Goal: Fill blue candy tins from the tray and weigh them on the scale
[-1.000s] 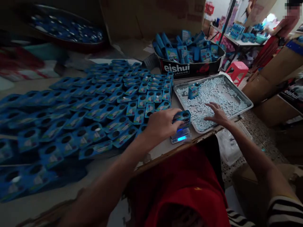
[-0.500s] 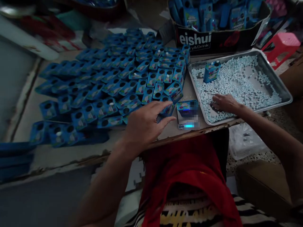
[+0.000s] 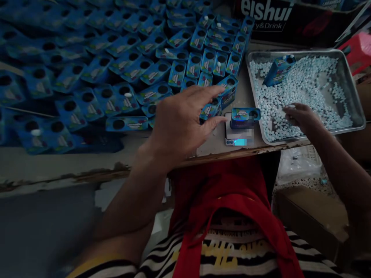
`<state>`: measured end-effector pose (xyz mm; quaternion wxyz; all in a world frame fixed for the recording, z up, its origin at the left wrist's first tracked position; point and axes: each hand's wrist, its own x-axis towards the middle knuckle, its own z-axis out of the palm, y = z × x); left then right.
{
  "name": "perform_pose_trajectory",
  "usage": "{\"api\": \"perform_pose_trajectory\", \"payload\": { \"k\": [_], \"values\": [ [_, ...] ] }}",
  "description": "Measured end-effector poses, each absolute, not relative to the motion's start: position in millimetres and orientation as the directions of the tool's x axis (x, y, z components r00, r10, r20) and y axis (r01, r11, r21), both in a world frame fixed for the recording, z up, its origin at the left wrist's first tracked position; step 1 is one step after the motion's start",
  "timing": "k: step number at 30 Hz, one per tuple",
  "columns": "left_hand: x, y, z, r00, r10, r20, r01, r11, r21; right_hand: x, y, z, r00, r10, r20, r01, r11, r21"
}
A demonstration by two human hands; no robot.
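A blue box (image 3: pixel 245 116) with a round hole in its top stands on a small scale (image 3: pixel 232 136) with a lit display. My left hand (image 3: pixel 185 119) hovers just left of it, thumb and fingers apart, holding nothing. At the right, a metal tray (image 3: pixel 361 116) holds many small pale blue pellets (image 3: pixel 313 88). My right hand (image 3: pixel 300 116) is over the pellets with its fingers pinched on a few of them. Another blue box (image 3: pixel 276 71) leans in the pellets at the tray's back left.
Rows of blue boxes (image 3: pixel 101 69) with round holes cover the table's left and middle. A black carton (image 3: pixel 304 23) is behind the tray. A red stool (image 3: pixel 359 52) is at the far right, a brown carton (image 3: pixel 311 216) below the table.
The view has shifted closer to the table. My right hand has lifted from the pellets with its fingertips together. My left hand stays open beside the scale.
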<state>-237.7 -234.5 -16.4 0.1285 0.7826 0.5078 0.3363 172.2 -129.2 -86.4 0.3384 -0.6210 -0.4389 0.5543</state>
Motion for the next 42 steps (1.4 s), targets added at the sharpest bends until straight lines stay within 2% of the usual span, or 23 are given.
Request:
{"api": "perform_pose_trajectory", "payload": {
  "k": [2,6,11,18,21,23,25,27,29,31,34,36,38,42],
  "values": [
    [-235,-229,-18,0.273,0.890,0.366,0.704,-0.444,0.555,167,-133,-82,0.011,0.922,-0.386,0.222,-0.379,-0.899],
    [-228,-218,-24,0.305,0.888,0.343,0.679,-0.455,0.576,151,-134,-66,0.003,0.923,-0.385,0.079,-0.385,-0.920],
    [-221,-210,-41,0.282,0.899,0.336,0.629,-0.437,0.643,132,-131,-49,-0.062,0.914,-0.401,0.053,-0.398,-0.916],
    [-192,-209,-60,0.366,0.863,0.348,0.682,-0.503,0.530,128,-129,-48,-0.067,0.931,-0.358,0.112,-0.350,-0.930],
    [-175,-204,-72,0.380,0.878,0.291,0.699,-0.479,0.531,134,-130,-45,-0.129,0.963,-0.236,0.278,-0.194,-0.941],
    [-166,-198,-79,0.353,0.900,0.257,0.674,-0.435,0.596,135,-134,-42,-0.172,0.980,-0.099,0.463,-0.008,-0.886],
    [-158,-190,-82,0.295,0.914,0.280,0.617,-0.406,0.674,130,-139,-44,-0.171,0.985,0.020,0.519,0.107,-0.848],
    [-150,-181,-79,0.256,0.900,0.352,0.565,-0.435,0.701,119,-146,-51,-0.086,0.996,0.018,0.352,0.047,-0.935],
    [-138,-171,-70,0.291,0.849,0.442,0.566,-0.525,0.635,103,-152,-63,0.006,0.991,-0.136,0.017,-0.136,-0.991],
    [-125,-160,-58,0.423,0.753,0.504,0.595,-0.651,0.472,89,-154,-74,0.035,0.946,-0.322,-0.315,-0.296,-0.902],
    [-104,-146,-44,0.656,0.593,0.467,0.575,-0.793,0.200,77,-155,-81,0.039,0.878,-0.477,-0.637,-0.346,-0.689],
    [-95,-139,-44,0.729,0.542,0.417,0.547,-0.828,0.120,75,-154,-82,0.055,0.846,-0.531,-0.748,-0.317,-0.583],
    [-92,-135,-51,0.727,0.544,0.420,0.551,-0.826,0.117,76,-153,-82,0.061,0.823,-0.565,-0.798,-0.300,-0.523],
    [-99,-138,-72,0.545,0.629,0.555,0.648,-0.735,0.197,78,-152,-85,-0.001,0.807,-0.591,-0.812,-0.345,-0.470]
  ]
}}
